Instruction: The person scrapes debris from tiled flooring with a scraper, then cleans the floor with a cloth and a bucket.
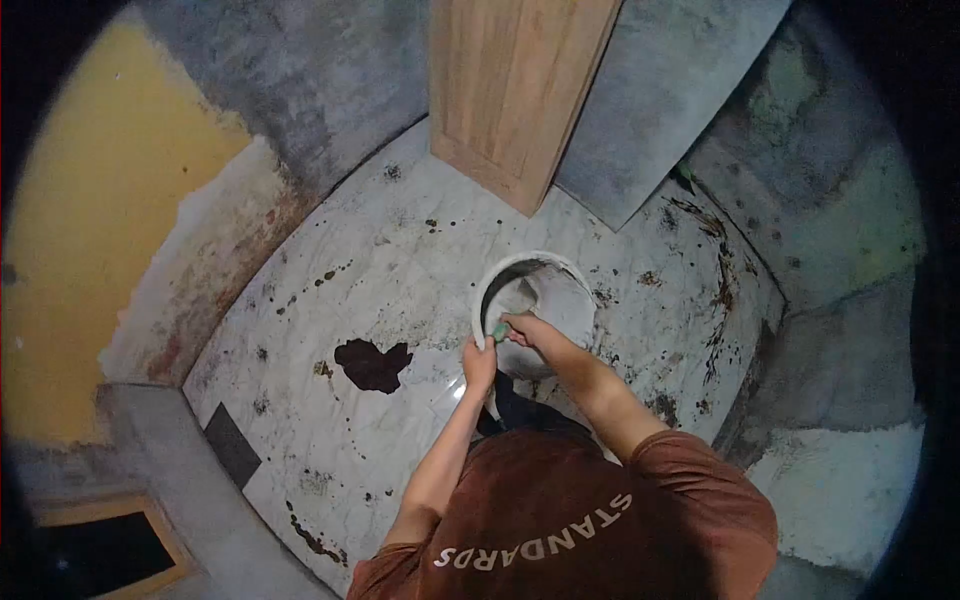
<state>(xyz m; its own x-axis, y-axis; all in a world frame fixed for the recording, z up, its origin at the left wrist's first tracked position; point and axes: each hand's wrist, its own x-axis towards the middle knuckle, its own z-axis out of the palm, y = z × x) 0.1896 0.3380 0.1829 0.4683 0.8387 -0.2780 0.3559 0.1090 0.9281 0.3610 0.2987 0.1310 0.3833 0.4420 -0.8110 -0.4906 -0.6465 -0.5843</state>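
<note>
White bucket [535,256]: stands upright on the pale, marbled floor [400,250], near the middle of the view and just ahead of the person's dark trousers [520,408]. Shows a greyish, smeared inner wall; contents too dim to tell.

Right hand [530,329]: reaches over the near rim of the bucket, fingers drawn narrow and pinched on a small green object [498,331]. Too small to tell what kind of thing it is.

Left hand [480,362]: sits just beside the right one, at the near-left edge of the rim, fingers curled into a loose fist. Comes up against the green object from below; cannot tell whether it grips the rim or only rests against it.

Small green object: sits right at the bucket's near rim, between the two hands.

Below the arms: fills the bottom of the view with a brown T-shirt [560,520] bearing white lettering.

On the floor: spreads out as a dark patch [372,364] left of the bucket, well apart from it, with smaller dark specks and streaks scattered all round.

Beyond the bucket: leans or stands as a wooden door [515,80], with a grey board [660,90] just beside it on the right.

Far left: rises as a yellow wall [90,220] with flaking plaster along its lower edge.
</note>
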